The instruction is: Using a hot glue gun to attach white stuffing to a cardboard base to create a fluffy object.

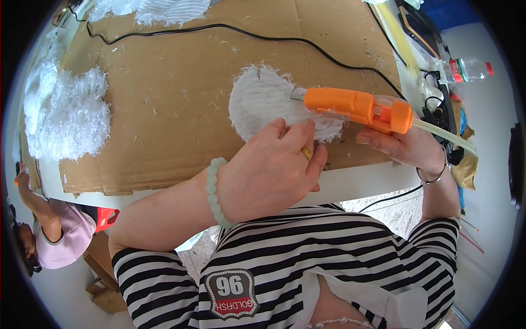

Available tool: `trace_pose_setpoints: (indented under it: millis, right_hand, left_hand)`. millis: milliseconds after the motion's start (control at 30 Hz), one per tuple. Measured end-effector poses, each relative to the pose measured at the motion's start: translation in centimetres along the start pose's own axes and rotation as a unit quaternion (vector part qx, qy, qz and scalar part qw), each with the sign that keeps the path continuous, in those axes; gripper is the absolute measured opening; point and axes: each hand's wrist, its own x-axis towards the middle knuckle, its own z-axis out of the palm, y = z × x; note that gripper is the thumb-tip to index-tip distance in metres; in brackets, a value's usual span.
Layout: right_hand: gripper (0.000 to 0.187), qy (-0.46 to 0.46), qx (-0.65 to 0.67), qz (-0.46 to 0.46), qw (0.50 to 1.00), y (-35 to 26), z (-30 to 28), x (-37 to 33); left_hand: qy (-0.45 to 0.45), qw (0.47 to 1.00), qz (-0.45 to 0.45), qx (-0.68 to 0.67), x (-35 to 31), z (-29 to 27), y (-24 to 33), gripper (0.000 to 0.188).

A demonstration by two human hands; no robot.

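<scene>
A white fuzzy-edged fabric piece (255,104), roughly oval, lies on the brown cardboard (181,98). My left hand (276,164) is at its near edge, fingers bent and closed on the fabric; the fingertips are partly hidden. In my right hand (408,142) is an orange hot glue gun (342,104), held on its side with the nozzle pointing left. Its metal tip is at the right part of the fabric, touching or just above it. A translucent glue stick (446,135) sticks out of the gun's back end.
Fluffy white fabric pieces (71,115) are stacked at the left, with more white fabric (170,10) at the far edge. A black cable (219,26) crosses the cardboard. A plastic bottle (466,70) lies at the right. Another person (60,230) works at the far left.
</scene>
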Motion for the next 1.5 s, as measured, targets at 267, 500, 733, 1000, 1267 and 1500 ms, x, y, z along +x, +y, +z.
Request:
trace_pose_setpoints:
  millis: [267, 500, 733, 1000, 1267, 1500]
  right_hand:
    - [0.030, -0.002, 0.024, -0.003, 1.000, -0.4, 0.1, 1.1]
    - [0.025, -0.032, 0.079, 0.065, 0.994, -1.1, -0.5, 1.9]
    - [0.028, -0.016, 0.093, 0.016, 0.995, 0.5, -0.3, 0.8]
    - [0.028, -0.034, 0.063, 0.028, 0.997, 0.5, -0.3, 0.8]
    - [0.029, -0.029, 0.014, 0.026, 0.999, -0.4, -0.5, 1.0]
    - [0.029, -0.009, 0.004, 0.010, 1.000, -0.3, 0.0, 1.9]
  left_hand:
    - [-0.005, 1.000, -0.004, 0.003, 0.0, 0.0, 0.0, 0.050]
    - [-0.008, 1.000, -0.001, 0.006, -0.1, -0.1, -0.1, 0.050]
    - [-0.007, 1.000, -0.005, 0.003, -0.1, -0.1, -0.1, 0.050]
    - [-0.002, 1.000, -0.007, -0.007, -0.1, 0.0, -0.1, 0.049]
    - [0.003, 1.000, -0.010, -0.012, -0.1, 0.1, -0.1, 0.048]
    - [0.004, 1.000, -0.010, -0.007, -0.1, 0.1, -0.1, 0.049]
